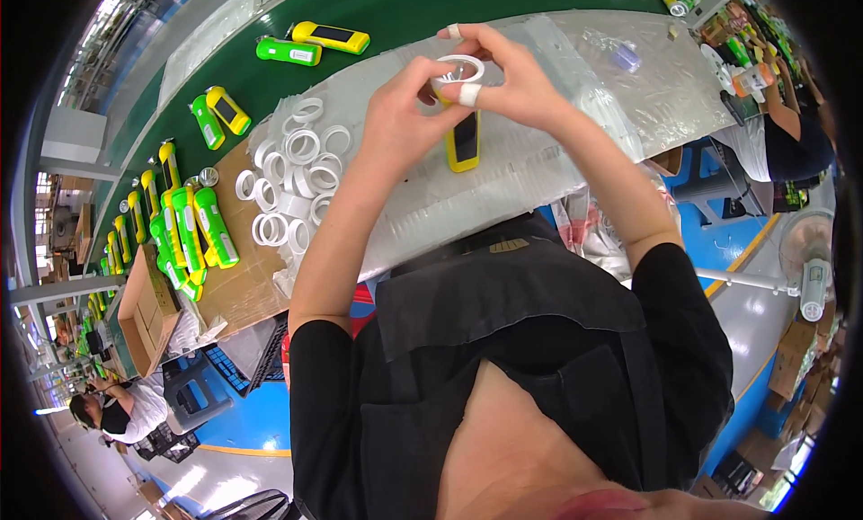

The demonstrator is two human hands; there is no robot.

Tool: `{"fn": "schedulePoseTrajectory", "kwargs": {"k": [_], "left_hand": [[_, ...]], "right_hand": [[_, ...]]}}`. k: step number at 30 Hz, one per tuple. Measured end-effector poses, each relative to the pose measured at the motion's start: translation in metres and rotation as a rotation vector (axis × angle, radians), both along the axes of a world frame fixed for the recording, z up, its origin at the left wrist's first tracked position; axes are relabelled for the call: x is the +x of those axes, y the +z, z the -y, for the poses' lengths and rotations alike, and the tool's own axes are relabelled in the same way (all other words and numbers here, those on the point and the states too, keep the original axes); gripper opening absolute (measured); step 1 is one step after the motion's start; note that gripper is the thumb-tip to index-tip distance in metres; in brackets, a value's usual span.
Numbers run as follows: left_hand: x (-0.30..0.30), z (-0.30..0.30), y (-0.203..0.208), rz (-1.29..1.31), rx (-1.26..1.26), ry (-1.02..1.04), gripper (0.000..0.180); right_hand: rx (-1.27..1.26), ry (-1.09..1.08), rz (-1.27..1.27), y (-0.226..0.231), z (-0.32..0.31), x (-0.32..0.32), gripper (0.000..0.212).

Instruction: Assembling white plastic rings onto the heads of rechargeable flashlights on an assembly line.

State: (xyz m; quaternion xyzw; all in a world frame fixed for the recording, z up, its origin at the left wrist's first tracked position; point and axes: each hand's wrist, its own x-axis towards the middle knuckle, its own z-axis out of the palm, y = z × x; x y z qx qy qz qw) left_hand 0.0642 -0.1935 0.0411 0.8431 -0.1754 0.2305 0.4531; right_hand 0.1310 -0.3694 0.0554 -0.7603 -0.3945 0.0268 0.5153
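Note:
Both hands meet over the bench around a white ring (480, 70) at the head end of a yellow flashlight. Its yellow body with a dark panel (465, 142) shows below my fingers, pointing toward me. My left hand (406, 111) is closed, with fingertips at the ring's left side. My right hand (514, 81), with white tape on its thumb and a finger, curls around the ring's right side. Whether the ring is fully seated on the head cannot be told. Left of my left forearm, loose white rings (303, 145) lie in a pile.
Green and yellow flashlights (184, 232) are heaped on cardboard at the left, beside an open carton (146, 309). Further ones lie on the green conveyor belt (395, 17). Clear plastic sheeting (665, 106) covers the bench at right. Other people sit at both sides.

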Motion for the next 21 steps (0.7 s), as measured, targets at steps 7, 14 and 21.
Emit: {"fn": "schedulePoseTrajectory", "kwargs": {"k": [7, 14, 21], "left_hand": [[-0.002, -0.011, -0.01, -0.129, -0.459, -0.219, 0.038], [-0.031, 0.023, 0.034, -0.032, -0.707, -0.611, 0.032], [0.066, 0.0, 0.006, 0.392, 0.159, -0.084, 0.065]], "right_hand": [[0.192, -0.203, -0.347, -0.1, -0.02, -0.064, 0.084], [0.163, 0.85, -0.681, -0.061, 0.009, -0.05, 0.041], [-0.008, 0.238, 0.294, -0.043, -0.018, 0.112, 0.054]]}}
